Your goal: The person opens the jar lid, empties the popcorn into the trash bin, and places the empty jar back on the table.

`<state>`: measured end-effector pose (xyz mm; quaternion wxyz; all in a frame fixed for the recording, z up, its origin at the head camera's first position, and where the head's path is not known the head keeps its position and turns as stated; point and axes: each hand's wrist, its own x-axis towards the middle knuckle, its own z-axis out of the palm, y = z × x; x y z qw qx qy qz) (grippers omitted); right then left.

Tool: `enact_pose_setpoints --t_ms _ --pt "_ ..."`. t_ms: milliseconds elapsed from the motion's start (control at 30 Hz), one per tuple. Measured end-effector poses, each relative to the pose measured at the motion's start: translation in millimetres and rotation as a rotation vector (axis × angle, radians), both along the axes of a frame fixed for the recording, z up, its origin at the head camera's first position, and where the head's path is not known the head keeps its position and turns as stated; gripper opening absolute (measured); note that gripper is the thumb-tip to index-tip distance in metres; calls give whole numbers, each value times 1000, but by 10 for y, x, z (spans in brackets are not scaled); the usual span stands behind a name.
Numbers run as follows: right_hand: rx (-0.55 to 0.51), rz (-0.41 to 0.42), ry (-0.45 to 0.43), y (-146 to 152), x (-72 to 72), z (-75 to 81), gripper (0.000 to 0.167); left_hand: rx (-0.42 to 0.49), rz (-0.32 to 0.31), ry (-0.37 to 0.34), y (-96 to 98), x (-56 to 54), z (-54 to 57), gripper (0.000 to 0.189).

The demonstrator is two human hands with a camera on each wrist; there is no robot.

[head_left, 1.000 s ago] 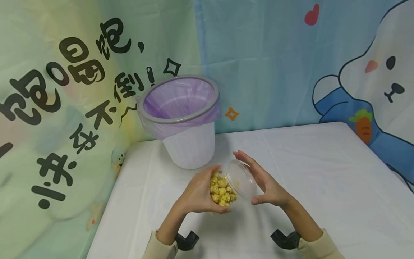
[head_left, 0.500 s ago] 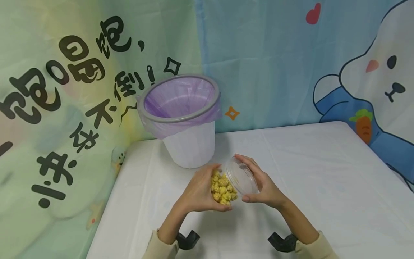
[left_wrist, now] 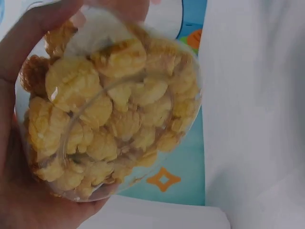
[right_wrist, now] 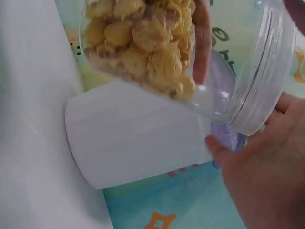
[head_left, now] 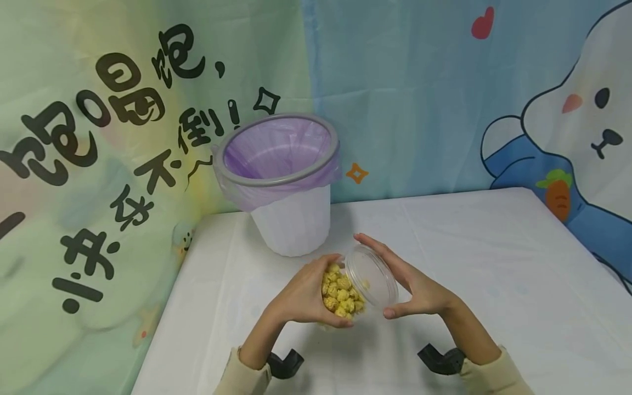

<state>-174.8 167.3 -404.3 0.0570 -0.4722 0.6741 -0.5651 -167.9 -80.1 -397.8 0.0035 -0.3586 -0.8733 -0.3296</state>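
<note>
A clear plastic tub (head_left: 340, 293) full of yellow puffed snack pieces lies on its side above the white table (head_left: 494, 285), in front of the bin. My left hand (head_left: 311, 288) cups the tub's body from the left, fingers curled round it. My right hand (head_left: 412, 285) grips the clear round lid (head_left: 372, 277) at the tub's mouth, fingers over the top and thumb underneath. The left wrist view shows the tub's base and snacks (left_wrist: 109, 114) against my palm (left_wrist: 19, 191). In the right wrist view the lid (right_wrist: 259, 90) sits against my right hand (right_wrist: 267, 181).
A white bin (head_left: 291, 219) with a purple liner (head_left: 276, 151) and grey rim stands at the table's back left, just behind the hands. Printed cloth backdrops hang close behind and to the left. Bare tablecloth stretches to the right.
My right hand has shifted its grip round the lid, the thumb swinging in and then back out. The left hand has kept the tub in about the same place.
</note>
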Motion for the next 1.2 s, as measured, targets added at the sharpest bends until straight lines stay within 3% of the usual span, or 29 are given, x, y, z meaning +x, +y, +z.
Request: enact_pose_setpoints --t_ms 100,267,500,767,1200 --pt "-12 -48 -55 -14 15 -32 110 -19 48 72 16 -3 -15 108" --pt "17 -212 -107 -102 74 -88 104 -49 118 195 41 -18 -50 109" --pt "71 -371 -116 -203 124 -63 92 -80 155 243 47 -8 -76 108" --pt "34 -310 -124 -187 103 -42 97 -60 126 163 29 14 -47 109" --pt "-8 -155 -42 -107 79 17 107 -39 67 55 15 37 -2 110"
